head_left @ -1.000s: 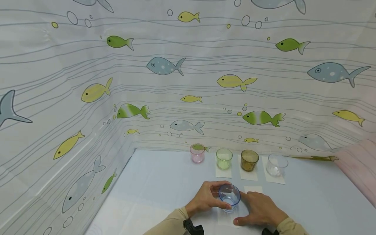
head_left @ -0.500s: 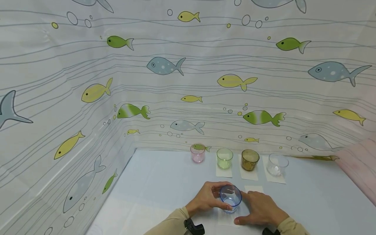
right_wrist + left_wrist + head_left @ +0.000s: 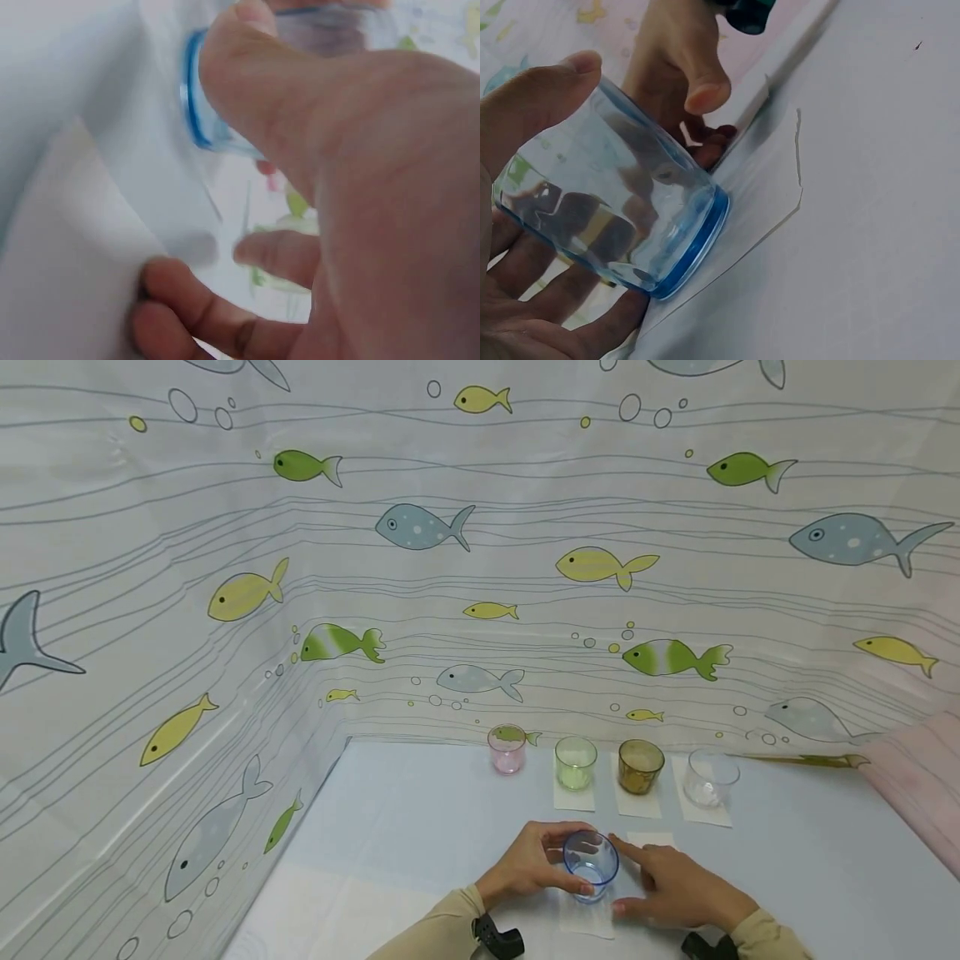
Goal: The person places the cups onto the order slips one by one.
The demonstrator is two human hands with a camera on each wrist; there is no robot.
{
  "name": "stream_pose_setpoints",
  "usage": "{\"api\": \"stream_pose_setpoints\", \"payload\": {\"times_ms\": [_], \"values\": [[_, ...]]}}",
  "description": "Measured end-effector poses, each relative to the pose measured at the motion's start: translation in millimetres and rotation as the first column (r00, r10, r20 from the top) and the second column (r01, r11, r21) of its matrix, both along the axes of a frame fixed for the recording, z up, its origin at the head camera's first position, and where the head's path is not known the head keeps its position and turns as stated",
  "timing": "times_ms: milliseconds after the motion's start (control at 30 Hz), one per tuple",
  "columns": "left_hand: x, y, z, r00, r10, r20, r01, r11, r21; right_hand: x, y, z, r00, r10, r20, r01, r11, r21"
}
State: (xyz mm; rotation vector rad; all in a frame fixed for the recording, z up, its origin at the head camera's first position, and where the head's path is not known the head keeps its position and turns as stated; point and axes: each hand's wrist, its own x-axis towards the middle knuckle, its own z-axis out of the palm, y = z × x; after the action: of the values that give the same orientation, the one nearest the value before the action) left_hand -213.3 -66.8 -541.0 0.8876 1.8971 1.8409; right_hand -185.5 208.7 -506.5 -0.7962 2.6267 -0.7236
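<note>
A clear blue glass (image 3: 591, 866) stands upright at a white paper (image 3: 587, 923) on the table. My left hand (image 3: 527, 866) grips it from the left, with the thumb on the near side and the fingers round the far side. In the left wrist view the thick blue base of the glass (image 3: 694, 247) sits close over the paper (image 3: 769, 176). On the right, my right hand (image 3: 686, 888) is beside the glass with loosely bent fingers and nothing held. Its fingertips are low at another white paper (image 3: 67, 232) in the right wrist view.
Along the back stand a pink glass (image 3: 507, 756), a green glass (image 3: 575, 768), a brown glass (image 3: 641, 772) and a colourless glass (image 3: 707, 783). White papers lie under the last three. Behind them rises a fish-patterned curtain (image 3: 420, 635).
My right hand has shifted a little to the right, its thumb and fingers now farther from the glass. The left hand keeps its grip, and the glass stays practically in place.
</note>
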Motion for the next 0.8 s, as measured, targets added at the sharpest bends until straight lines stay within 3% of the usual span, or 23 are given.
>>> {"api": "stream_pose_setpoints", "payload": {"times_ms": [133, 333, 467, 633, 800], "values": [[-0.2, -0.5, 0.9, 1.0, -0.005, 0.007, 0.005, 1.0, -0.004, -5.3, 13.1, 9.9, 0.999, 0.036, 0.029, -0.034, 0.995, -0.091], [-1.8, -0.2, 0.1, 1.0, -0.005, 0.02, 0.005, 1.0, -0.019, -7.8, 45.2, 22.4, 0.996, -0.045, -0.074, 0.036, 0.992, -0.123], [-2.0, -0.7, -0.9, 1.0, -0.002, 0.014, 0.003, 1.0, -0.027, -8.0, 66.8, 13.9, 0.995, -0.062, -0.082, 0.053, 0.993, -0.109], [-1.7, -0.7, -1.9, 1.0, 0.002, 0.011, -0.001, 1.0, -0.025, -6.1, 81.6, -0.4, 0.999, -0.05, 0.01, 0.051, 0.994, -0.101], [-1.5, -0.6, -2.5, 1.0, 0.005, 0.008, -0.005, 1.0, -0.023, -3.4, 86.4, -12.0, 1.0, -0.027, -0.004, 0.027, 0.993, -0.114]]}}
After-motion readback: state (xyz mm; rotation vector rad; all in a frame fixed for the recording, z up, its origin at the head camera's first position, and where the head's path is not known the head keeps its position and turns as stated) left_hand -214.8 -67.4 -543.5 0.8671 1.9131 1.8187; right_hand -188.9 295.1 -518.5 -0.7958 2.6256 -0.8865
